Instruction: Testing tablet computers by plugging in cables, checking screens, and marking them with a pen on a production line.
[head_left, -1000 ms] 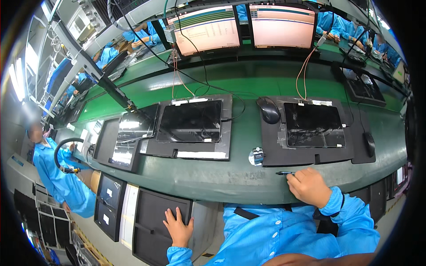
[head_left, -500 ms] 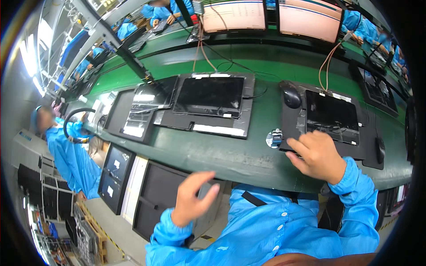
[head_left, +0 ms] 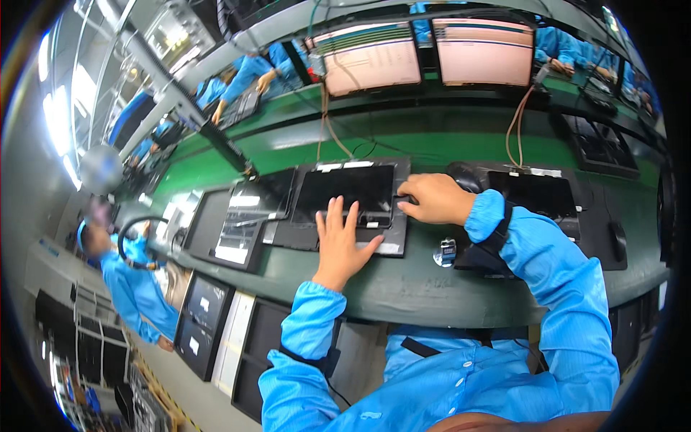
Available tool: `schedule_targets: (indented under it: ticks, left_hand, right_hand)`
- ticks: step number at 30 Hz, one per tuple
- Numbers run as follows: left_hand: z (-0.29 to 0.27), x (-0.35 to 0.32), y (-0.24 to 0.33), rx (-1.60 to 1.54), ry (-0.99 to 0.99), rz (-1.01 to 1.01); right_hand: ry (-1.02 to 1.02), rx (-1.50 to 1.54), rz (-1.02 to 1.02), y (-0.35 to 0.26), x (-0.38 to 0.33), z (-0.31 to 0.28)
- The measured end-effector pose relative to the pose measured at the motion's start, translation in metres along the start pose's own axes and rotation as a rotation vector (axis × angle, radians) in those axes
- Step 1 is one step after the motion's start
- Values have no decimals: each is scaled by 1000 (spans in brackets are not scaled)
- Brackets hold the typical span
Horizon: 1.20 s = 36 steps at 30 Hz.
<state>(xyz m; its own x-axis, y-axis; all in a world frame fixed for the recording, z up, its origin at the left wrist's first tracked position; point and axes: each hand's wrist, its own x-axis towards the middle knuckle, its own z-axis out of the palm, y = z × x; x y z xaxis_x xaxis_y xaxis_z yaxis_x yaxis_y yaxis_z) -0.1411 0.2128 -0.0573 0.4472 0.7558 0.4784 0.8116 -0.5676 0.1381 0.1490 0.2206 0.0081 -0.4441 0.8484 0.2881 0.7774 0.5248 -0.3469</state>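
A black tablet-like screen panel lies on a dark padded board on the bench, in front of me. My left hand is open, its fingers spread over the panel's lower edge and the board. At the panel's right edge, my right hand is closed, thumb and forefinger pinching a black cable plug. The plug is partly hidden by the fingers. A second dark panel rests on another board, partly behind my right forearm.
More panels and a black tray are at the left. A mouse and a small blue-and-black device sit on the right. Two monitors stand behind. A person in blue is at far left.
Both hands have reached forward to the middle panel. My left hand has come to rest over its lower edge; my right hand has moved left from the right-hand board and gripped the cable plug.
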Motion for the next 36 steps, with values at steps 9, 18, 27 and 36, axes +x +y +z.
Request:
schedule_targets:
  ticks: [9, 18, 27, 36]
  left_hand:
    - [-12, 32, -21, 72, -207, 7]
    - [-8, 31, -26, -19, -131, 27]
    - [-15, 40, -32, 25, 511, 353]
    - [-149, -159, -13, -1101, 1074, -625]
  right_hand:
    - [-40, -93, 13, 41, 23, 36]
    - [34, -42, -63, 44, 38, 41]
    - [157, 13, 27, -26, 38, -42]
    - [373, -82, 104, 62, -21, -54]
